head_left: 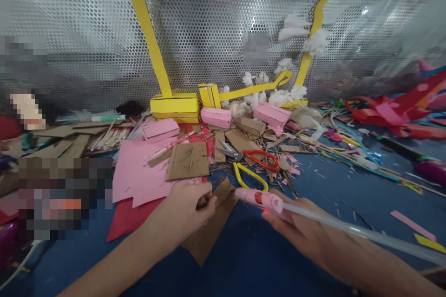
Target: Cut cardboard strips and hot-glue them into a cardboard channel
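Glue gun (259,198), a clear stick (324,218) in its back, is gripped in the right hand (304,231) above the counter (251,269); left hand (193,203) curled by cardboard (206,242), its hold unclear to me; yellow box (176,108) behind.

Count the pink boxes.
3: the left pink box at the far edge of pink paper, the middle pink box before the upright yellow box, the right pink box before white fluff. More may be hidden.

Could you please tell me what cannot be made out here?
Head view:
Left hand: its curled shape hides whether it holds anything.
Pink glue gun: right hand hides its handle.
Clear glue stick: right edge cuts off its end.
Tall yellow strip: top edge cuts off its tip.
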`<action>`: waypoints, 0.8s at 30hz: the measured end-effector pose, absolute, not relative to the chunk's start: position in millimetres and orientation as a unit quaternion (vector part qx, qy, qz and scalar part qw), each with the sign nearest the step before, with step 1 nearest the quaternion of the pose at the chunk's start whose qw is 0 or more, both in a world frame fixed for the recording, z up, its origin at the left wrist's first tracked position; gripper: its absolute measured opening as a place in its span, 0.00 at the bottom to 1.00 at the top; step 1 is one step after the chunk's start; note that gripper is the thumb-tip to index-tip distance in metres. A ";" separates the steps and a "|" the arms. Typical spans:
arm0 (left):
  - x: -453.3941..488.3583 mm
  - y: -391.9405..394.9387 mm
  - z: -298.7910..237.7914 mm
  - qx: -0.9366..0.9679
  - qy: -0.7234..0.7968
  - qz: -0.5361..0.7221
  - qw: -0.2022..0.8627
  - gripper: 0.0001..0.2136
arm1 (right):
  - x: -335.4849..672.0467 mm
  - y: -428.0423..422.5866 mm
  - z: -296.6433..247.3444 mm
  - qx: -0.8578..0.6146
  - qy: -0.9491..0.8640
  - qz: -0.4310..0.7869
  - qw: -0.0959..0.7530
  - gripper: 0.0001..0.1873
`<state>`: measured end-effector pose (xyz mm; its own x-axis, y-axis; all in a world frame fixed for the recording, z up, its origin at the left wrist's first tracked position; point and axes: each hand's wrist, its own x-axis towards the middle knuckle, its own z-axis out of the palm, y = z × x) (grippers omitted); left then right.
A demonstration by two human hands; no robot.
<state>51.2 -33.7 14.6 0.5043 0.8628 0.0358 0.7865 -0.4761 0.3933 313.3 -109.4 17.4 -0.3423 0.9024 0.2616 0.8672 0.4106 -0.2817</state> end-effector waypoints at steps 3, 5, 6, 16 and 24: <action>53.1 -33.5 17.6 0.852 0.491 0.099 0.155 0.14 | 318.9 -109.2 12.9 -0.527 -0.829 0.057 0.178 0.21; 53.8 -33.6 19.0 0.856 0.491 0.078 0.142 0.14 | 324.4 -108.4 7.7 -0.537 -0.824 0.072 0.166 0.20; 53.8 -33.7 19.4 0.858 0.491 0.065 0.136 0.14 | 326.9 -107.6 5.1 -0.543 -0.820 0.082 0.159 0.19; 51.8 -33.5 14.9 0.865 0.484 0.042 0.124 0.16 | 314.2 -89.9 13.8 -0.632 -0.726 0.192 0.193 0.28; 55.0 -32.7 16.8 0.863 0.488 0.035 0.124 0.16 | 310.7 -85.4 11.0 -0.637 -0.699 0.266 0.187 0.28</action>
<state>55.0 -32.7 16.8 0.5211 0.8513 -0.0610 0.8340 -0.4927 0.2485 310.7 -85.4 11.0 -0.1194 0.9898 -0.0776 0.7905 0.0475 -0.6106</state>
